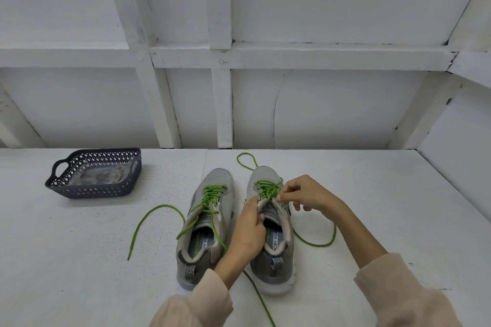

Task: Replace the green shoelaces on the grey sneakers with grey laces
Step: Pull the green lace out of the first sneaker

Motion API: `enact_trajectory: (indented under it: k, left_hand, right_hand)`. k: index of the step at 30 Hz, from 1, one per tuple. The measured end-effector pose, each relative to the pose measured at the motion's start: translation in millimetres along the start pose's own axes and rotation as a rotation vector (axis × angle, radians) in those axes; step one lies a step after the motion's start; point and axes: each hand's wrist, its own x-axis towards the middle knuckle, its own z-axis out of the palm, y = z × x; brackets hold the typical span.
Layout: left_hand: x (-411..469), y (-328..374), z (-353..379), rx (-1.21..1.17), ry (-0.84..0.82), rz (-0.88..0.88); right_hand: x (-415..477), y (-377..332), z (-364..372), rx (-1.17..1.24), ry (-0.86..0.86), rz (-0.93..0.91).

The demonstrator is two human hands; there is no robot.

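two grey sneakers stand side by side, nearly touching, on the white table (79, 247) close in front of the person. the left-hand sneaker (198, 244) and the right-hand sneaker (276, 255) are alike: fine grey knit mesh upper, smoother tan-grey panels round the eyelets and collar, a herringbone pull tab at the heel, a thick pale sole and a printed blue-grey insole. each is long and narrow, its long axis running away from the person, rounded toe toward the white panelled wall (318, 101), heel toward the near edge. round, cord-like bright green laces cross the eyelets. the left-hand lace (211, 195) is untied and slack: one end curves out over the table to the left, one lies across the shoe's opening. the right-hand lace (267, 190) is a loose tangle over the tongue, with a loop lying beyond the toe and a long bend on the table to the right; a further green strand runs from between the heels to the near edge. the left hand (248, 231) is curled round the inner side of the right-hand sneaker's upper beside the tongue, gripping it. the right hand (305, 194) pinches the right-hand lace between thumb and fingertip. well apart to the left sits a dark perforated plastic basket (79, 190) with a handle, holding a clear bag (98, 174) whose contents i cannot make out.
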Motion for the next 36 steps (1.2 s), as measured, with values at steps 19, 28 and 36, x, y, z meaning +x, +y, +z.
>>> enact_trajectory:
  k: [19, 28, 36]
  left_hand:
    - [0.4, -2.6, 1.3, -0.042, -0.008, 0.013]
    - [1.8, -7.0, 2.8, -0.056, -0.007, 0.015]
    - [2.3, -7.6, 2.4, -0.057, -0.005, 0.026]
  right_hand:
    - [-1.0, 5.7, -1.7, 0.186, 0.073, 0.049]
    - [2.2, 9.4, 0.8, 0.304, 0.235, 0.034]
    - [-0.1, 11.7, 5.0, 0.275, 0.191, 0.039]
